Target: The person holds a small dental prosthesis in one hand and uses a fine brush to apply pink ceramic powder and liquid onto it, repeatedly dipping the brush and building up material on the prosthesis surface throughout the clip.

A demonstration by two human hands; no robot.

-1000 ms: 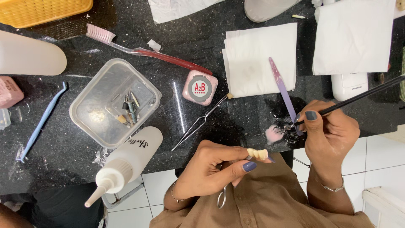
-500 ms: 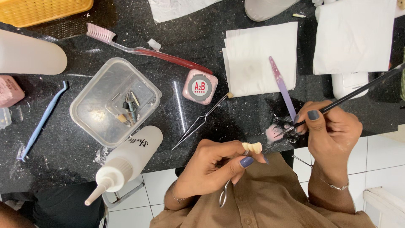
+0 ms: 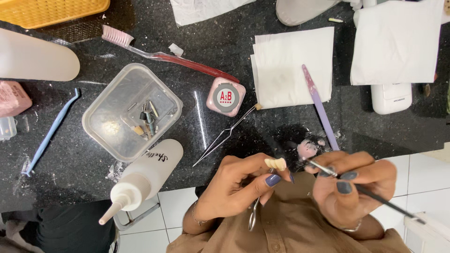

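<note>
Two hands meet just off the dark surface [image 3: 234, 42] edge: the left hand [image 3: 239, 187] pinches a small cream tooth piece [image 3: 275, 163] in closed fingers, while the right hand [image 3: 354, 187] grips a thin brush [image 3: 375, 196], tip pointing left toward it, near.

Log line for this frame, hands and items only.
left hand: pinches cream tooth piece | right hand: holds thin brush, tip by pink blob | tweezers: on black counter

Cream tooth piece [image 3: 275, 163], thin dark brush [image 3: 361, 189]
</note>
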